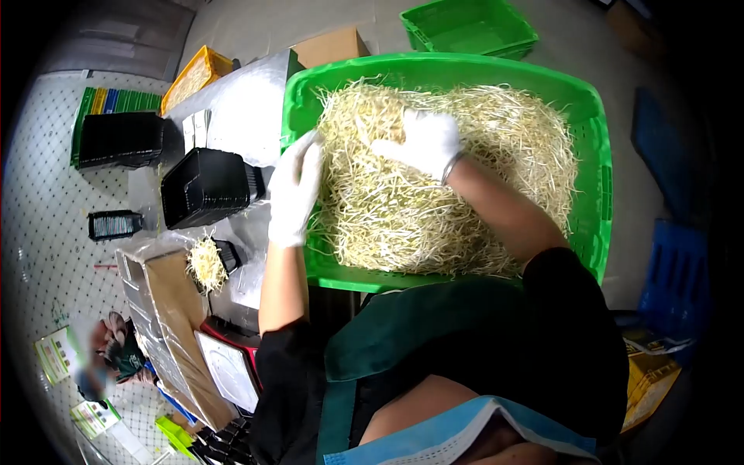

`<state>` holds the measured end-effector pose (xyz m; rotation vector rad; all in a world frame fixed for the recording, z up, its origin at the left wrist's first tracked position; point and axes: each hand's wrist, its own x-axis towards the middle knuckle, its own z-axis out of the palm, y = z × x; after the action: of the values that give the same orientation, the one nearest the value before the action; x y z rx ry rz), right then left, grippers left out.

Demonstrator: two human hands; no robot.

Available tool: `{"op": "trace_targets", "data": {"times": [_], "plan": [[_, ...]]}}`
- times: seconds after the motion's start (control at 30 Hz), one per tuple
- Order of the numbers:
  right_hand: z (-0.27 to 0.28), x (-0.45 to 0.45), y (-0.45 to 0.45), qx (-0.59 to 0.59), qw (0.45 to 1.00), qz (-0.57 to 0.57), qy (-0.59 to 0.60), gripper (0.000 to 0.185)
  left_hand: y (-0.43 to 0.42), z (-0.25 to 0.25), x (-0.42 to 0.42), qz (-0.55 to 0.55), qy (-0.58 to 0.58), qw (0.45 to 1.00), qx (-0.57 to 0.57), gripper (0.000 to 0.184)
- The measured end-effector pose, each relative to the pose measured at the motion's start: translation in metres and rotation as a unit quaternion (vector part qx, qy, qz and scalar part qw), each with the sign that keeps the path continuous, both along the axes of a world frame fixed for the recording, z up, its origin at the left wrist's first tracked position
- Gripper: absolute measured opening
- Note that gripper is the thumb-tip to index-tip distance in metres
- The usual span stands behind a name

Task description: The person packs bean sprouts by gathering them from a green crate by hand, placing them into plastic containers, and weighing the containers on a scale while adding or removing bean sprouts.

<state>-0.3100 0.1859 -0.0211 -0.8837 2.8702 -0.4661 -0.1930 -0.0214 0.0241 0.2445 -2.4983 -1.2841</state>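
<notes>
Grip half-curled, hold unclear, the white-gloved right hand (428,144) reaches into thin pale sprouts (391,221) at upper centre, left hand (295,191) open nearby; lifting any calls for closed fingers.

I can't make out the right hand's (431,145) fingertips among the bean sprouts (403,225); the co-worker (120,350) is partly blurred.

white gloves (296,190) | black sleeves (570,298) | dark-green apron (434,322) | blue mask (395,445)
</notes>
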Motion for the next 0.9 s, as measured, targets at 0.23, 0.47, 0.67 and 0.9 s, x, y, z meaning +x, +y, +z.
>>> {"op": "trace_targets", "data": {"times": [0.23, 0.47, 0.67, 0.9], "plan": [[0.002, 0.016, 0.007, -0.111, 0.989, 0.003, 0.095, 0.064, 0.042, -0.024, -0.153, -0.275, -0.119, 0.940, -0.162, 0.046], [0.017, -0.088, 0.035, -0.183, 0.940, 0.038, -0.285, 0.065, 0.044, -0.025, -0.122, -0.233, -0.132, 0.945, -0.188, 0.044], [-0.066, -0.121, -0.002, 0.074, 0.975, -0.007, -0.211, 0.070, 0.049, -0.025, -0.105, -0.219, -0.046, 0.951, -0.213, 0.035], [-0.032, -0.028, 0.002, 0.062, 0.979, 0.067, -0.184, 0.023, 0.047, 0.003, -0.045, -0.190, 0.054, 0.943, -0.267, 0.014]]}}
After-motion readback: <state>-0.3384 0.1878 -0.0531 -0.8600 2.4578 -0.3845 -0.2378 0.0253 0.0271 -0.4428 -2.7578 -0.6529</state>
